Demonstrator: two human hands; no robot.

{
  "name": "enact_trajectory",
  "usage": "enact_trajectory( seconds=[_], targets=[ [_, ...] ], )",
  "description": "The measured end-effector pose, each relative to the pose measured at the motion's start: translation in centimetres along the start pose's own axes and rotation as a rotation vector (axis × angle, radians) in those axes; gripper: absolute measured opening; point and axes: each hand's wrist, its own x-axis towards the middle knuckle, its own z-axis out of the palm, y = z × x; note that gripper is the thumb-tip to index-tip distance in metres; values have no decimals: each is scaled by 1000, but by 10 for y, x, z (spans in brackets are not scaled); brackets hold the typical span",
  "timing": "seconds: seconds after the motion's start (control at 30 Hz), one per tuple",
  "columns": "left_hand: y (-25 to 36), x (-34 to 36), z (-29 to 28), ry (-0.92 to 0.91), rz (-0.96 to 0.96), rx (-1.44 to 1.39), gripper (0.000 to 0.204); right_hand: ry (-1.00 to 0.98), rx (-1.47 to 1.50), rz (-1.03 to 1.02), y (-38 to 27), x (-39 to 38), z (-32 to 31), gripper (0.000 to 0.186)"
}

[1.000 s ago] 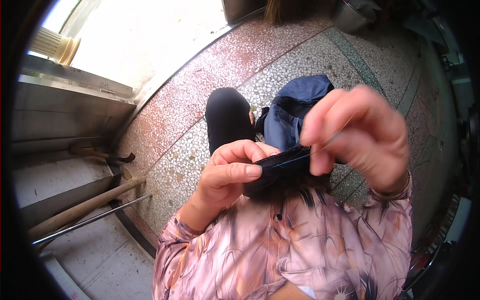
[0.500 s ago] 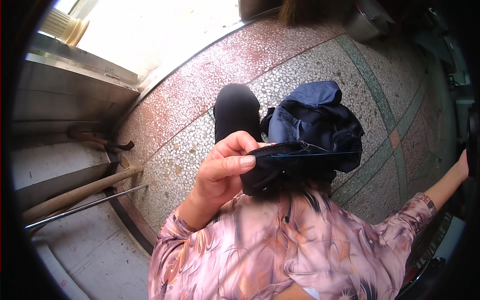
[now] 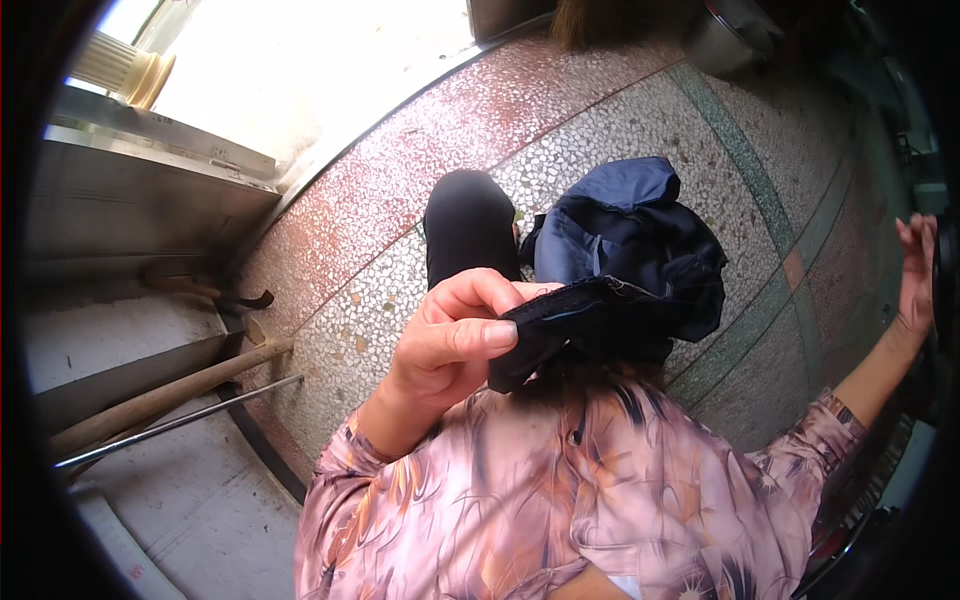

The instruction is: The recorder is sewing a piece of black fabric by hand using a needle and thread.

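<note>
Wooden pole point(image 3: 170, 395), metal rod point(image 3: 200, 414) left of garment point(image 3: 690, 260).

Wooden pole point(image 3: 170, 394) near thin metal rod point(image 3: 200, 414)

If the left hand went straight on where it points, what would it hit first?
The left hand would likely meet the bunched folds of the dark cloth whose edge it holds, though depth is hard to judge.

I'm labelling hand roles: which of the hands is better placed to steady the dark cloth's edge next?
Probably the left hand: it pinches the dark cloth at its edge. The right hand is stretched far out to the person's right, well away from the cloth.
</note>
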Motion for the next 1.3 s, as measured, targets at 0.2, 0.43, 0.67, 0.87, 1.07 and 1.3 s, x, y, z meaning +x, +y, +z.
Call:
enact_trajectory(
  seconds=[0.2,0.43,0.67,0.87,1.07,1.3],
  targets=[
    [-5,-5,3,-31,40,62,17,-348,170,-9,-120,101,247,14],
    [0,-12,8,20,36,143,16,-469,48,-204,-128,105,293,27],
    [3,-12,3,60,43,147,16,-494,60,-203,-126,107,298,27],
    [3,-9,5,67,34,172,15,-514,81,-183,-125,106,298,27],
    [3,-9,5,57,39,207,15,-458,100,-179,-123,103,301,25],
    [8,-10,15,35,137,558,16,-475,45,-214,-122,102,307,11]
  ],
)
